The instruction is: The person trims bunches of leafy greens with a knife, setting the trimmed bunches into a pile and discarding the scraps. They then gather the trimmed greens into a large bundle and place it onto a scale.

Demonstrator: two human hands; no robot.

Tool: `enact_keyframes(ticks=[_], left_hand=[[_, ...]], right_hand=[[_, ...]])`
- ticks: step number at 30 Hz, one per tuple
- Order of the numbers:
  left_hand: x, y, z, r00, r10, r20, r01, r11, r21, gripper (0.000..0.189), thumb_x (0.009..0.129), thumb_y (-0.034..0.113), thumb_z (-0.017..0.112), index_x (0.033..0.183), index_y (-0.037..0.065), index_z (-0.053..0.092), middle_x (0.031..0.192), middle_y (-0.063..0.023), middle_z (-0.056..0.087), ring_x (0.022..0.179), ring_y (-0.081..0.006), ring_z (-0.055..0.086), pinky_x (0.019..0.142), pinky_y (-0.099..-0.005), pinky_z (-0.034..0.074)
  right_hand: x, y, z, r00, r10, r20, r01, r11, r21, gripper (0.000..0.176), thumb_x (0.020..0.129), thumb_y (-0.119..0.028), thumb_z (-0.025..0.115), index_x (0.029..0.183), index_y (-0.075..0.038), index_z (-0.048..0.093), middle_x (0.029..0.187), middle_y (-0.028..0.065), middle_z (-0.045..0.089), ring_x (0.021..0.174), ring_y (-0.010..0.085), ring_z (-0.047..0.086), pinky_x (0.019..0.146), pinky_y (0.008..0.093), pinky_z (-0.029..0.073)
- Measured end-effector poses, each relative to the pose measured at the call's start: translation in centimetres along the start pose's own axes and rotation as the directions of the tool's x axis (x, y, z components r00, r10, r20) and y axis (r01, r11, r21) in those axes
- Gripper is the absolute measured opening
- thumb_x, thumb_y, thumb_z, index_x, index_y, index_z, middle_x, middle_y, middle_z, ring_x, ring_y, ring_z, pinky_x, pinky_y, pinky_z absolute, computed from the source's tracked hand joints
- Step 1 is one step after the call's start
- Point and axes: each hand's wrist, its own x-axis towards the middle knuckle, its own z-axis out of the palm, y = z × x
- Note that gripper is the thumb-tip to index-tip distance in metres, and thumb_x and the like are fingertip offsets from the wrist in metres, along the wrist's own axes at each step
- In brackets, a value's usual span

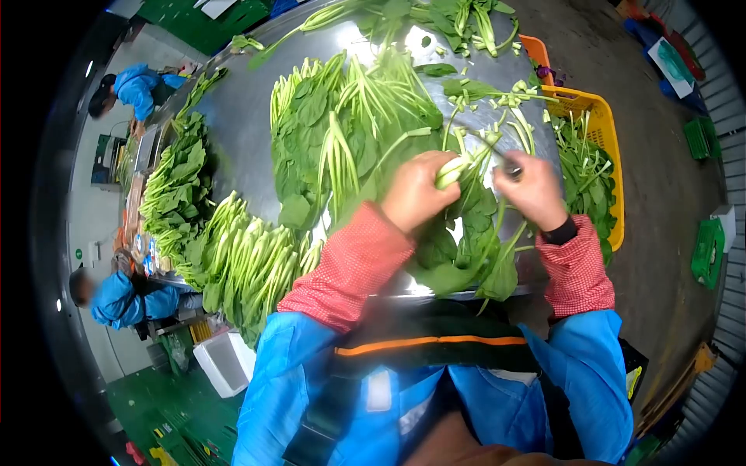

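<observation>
My left hand is closed around a small bunch of leafy greens, whose pale cut stems stick out past my thumb. My right hand grips a knife by its dark handle. The thin blade, partly blurred, points up and left, close to the stems. Trimmed stem ends are scattered just beyond. Loose leaves lie under and between my hands. To the left of them, a large pile of greens rests on the metal table.
More greens line the table's left edge. At the right stands a yellow crate of greens, with an orange crate behind it. Two people in blue, one person farther back and another person nearer, are at the left. A white box sits below.
</observation>
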Motion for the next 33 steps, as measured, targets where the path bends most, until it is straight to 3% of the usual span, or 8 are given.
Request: enact_keyframes(ticks=[3, 4, 8, 11, 16, 24, 26, 33], left_hand=[[-1.1, 0.7, -2.1, 0.912, -0.357, 0.204, 0.411, 0.763, -0.498, 0.040, 0.082, 0.012, 0.064, 0.120, 0.001, 0.059, 0.101, -0.0062, 0.067, 0.089, -0.0088, 0.060, 0.078, -0.0251, 0.049], [-1.0, 0.0, -3.0, 0.931, -0.258, 0.259, 0.363, 0.740, -0.567, 0.040, 0.084, 0.013, 0.061, 0.121, 0.000, 0.056, 0.098, -0.0072, 0.066, 0.085, -0.0112, 0.061, 0.079, -0.0262, 0.049], [-2.4, 0.1, -6.7, 0.938, -0.238, 0.253, 0.329, 0.378, -0.865, 0.040, 0.085, 0.019, 0.062, 0.119, 0.000, 0.053, 0.085, -0.0070, 0.062, 0.077, -0.0173, 0.062, 0.071, -0.0301, 0.052], [-3.8, -1.4, -9.6, 0.910, -0.383, 0.160, 0.344, 0.480, -0.807, 0.045, 0.087, 0.026, 0.064, 0.124, 0.002, 0.050, 0.079, -0.0049, 0.059, 0.067, -0.0139, 0.058, 0.062, -0.0277, 0.050], [-7.5, -4.1, -12.7, 0.824, -0.565, 0.041, 0.449, 0.608, -0.654, 0.048, 0.084, 0.027, 0.070, 0.121, 0.003, 0.053, 0.074, -0.0036, 0.061, 0.066, -0.0133, 0.061, 0.062, -0.0265, 0.051], [-12.9, -9.5, -15.2, 0.683, -0.730, 0.024, 0.455, 0.400, -0.795, 0.030, 0.085, 0.023, 0.069, 0.106, 0.004, 0.058, 0.076, -0.0055, 0.058, 0.068, -0.0169, 0.059, 0.064, -0.0302, 0.052], [-13.1, -10.1, -15.2, 0.656, -0.755, 0.014, 0.451, 0.377, -0.809, 0.025, 0.086, 0.022, 0.069, 0.100, 0.005, 0.059, 0.073, -0.0051, 0.058, 0.066, -0.0163, 0.059, 0.062, -0.0302, 0.051], [-10.9, -9.2, -13.7, 0.634, -0.773, 0.018, 0.443, 0.344, -0.828, 0.026, 0.085, 0.019, 0.067, 0.104, 0.002, 0.061, 0.069, -0.0027, 0.057, 0.058, -0.0126, 0.057, 0.056, -0.0249, 0.050]], right_hand=[[1.4, 2.7, -1.7, 0.984, -0.041, -0.172, -0.037, 0.904, -0.426, 0.043, 0.078, -0.037, 0.071, 0.100, -0.001, 0.065, 0.079, 0.0172, 0.066, 0.068, 0.0307, 0.065, 0.059, 0.0381, 0.050], [1.7, 3.6, -1.4, 0.968, -0.134, -0.213, -0.002, 0.843, -0.537, 0.052, 0.079, -0.041, 0.069, 0.113, -0.003, 0.060, 0.083, 0.0182, 0.067, 0.070, 0.0310, 0.065, 0.060, 0.0396, 0.050], [2.1, 2.7, 3.5, 0.996, 0.079, 0.051, -0.074, 0.994, -0.084, 0.052, 0.084, -0.040, 0.065, 0.119, -0.002, 0.055, 0.083, 0.0175, 0.067, 0.074, 0.0272, 0.066, 0.064, 0.0361, 0.050], [1.9, 3.3, 11.0, 0.985, -0.017, 0.172, -0.010, 0.988, 0.154, 0.049, 0.087, -0.037, 0.062, 0.122, -0.004, 0.054, 0.102, 0.0232, 0.065, 0.088, 0.0317, 0.066, 0.077, 0.0368, 0.052], [-2.7, 7.1, 18.5, 0.928, -0.206, 0.310, 0.306, 0.897, -0.320, 0.040, 0.081, -0.041, 0.065, 0.099, -0.007, 0.060, 0.081, 0.0128, 0.065, 0.073, 0.0307, 0.064, 0.062, 0.0429, 0.051], [-1.1, 16.1, 4.7, 0.966, 0.259, -0.029, -0.221, 0.760, -0.612, 0.035, 0.082, -0.038, 0.065, 0.098, -0.007, 0.059, 0.084, 0.0153, 0.066, 0.072, 0.0351, 0.063, 0.060, 0.0435, 0.050], [1.1, 13.8, 4.0, 0.990, 0.040, -0.134, -0.122, 0.725, -0.678, 0.037, 0.083, -0.037, 0.064, 0.105, -0.007, 0.059, 0.085, 0.0160, 0.067, 0.074, 0.0362, 0.063, 0.061, 0.0438, 0.050], [6.7, -2.8, 20.5, 0.984, -0.115, 0.139, 0.105, 0.991, 0.078, 0.042, 0.083, -0.041, 0.065, 0.100, -0.003, 0.065, 0.088, 0.0182, 0.067, 0.079, 0.0341, 0.065, 0.069, 0.0404, 0.051]])
